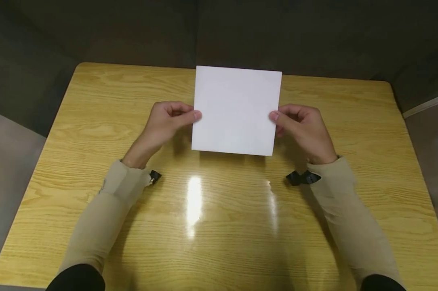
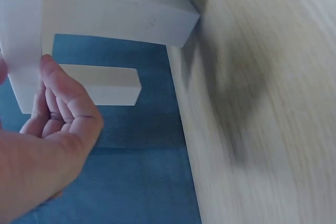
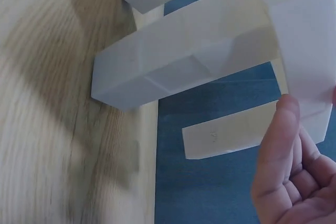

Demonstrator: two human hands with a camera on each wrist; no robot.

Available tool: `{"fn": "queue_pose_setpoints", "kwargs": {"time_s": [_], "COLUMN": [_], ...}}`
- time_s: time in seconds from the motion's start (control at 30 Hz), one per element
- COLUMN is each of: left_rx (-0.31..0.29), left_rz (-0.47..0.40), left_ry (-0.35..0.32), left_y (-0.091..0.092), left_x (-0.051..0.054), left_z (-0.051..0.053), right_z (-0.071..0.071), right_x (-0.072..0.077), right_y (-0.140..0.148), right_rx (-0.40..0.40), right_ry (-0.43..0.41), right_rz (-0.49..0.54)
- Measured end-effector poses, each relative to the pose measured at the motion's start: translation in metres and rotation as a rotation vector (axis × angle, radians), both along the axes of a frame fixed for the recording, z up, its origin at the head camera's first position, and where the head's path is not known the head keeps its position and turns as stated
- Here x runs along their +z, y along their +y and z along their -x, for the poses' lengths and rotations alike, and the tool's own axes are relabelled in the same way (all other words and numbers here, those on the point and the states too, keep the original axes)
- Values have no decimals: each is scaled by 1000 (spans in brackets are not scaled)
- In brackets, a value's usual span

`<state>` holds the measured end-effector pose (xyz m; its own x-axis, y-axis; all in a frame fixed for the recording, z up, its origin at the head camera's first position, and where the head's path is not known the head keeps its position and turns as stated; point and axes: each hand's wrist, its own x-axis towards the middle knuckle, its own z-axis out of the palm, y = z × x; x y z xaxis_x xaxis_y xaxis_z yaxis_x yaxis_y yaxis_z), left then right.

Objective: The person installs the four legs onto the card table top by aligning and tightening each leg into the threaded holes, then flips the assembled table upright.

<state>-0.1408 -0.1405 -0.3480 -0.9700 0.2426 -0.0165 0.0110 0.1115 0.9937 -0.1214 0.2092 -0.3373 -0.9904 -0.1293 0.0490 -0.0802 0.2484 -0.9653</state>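
Note:
A small white model table (image 1: 237,109) with a flat square top is held above the far middle of the wooden tabletop. In both wrist views, boxy white legs (image 2: 105,14) (image 3: 184,56) project from beneath its top. My left hand (image 1: 169,123) pinches the left edge, thumb on the upper face and fingers below. At the opposite edge, my right hand (image 1: 306,127) pinches it the same way. Some leg ends come close to the wood; whether they touch it, I cannot tell.
The wooden tabletop (image 1: 226,218) has rounded corners and shows bright reflections in front of the hands. Dark partition panels (image 1: 277,36) stand behind its far edge. Each sleeve cuff has a small black device (image 1: 302,178) at the wrist.

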Motion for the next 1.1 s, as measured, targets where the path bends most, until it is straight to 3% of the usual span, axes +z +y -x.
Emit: {"fn": "queue_pose_setpoints", "kwargs": {"time_s": [0.23, 0.47, 0.77, 1.1], "left_rx": [25, 57, 87, 71], "left_rz": [-6, 16, 31, 55], "left_ry": [-92, -124, -167, -214], "left_y": [0, 1, 4, 6], "left_x": [1, -1, 1, 1], "left_z": [8, 12, 15, 17], "right_z": [13, 19, 24, 25], "right_x": [-2, -6, -8, -11], "right_y": [-5, -8, -8, -8], "right_rx": [-23, -19, -6, -8], "right_ry": [-67, -113, -148, -170], "right_rz": [54, 165, 181, 167]}}
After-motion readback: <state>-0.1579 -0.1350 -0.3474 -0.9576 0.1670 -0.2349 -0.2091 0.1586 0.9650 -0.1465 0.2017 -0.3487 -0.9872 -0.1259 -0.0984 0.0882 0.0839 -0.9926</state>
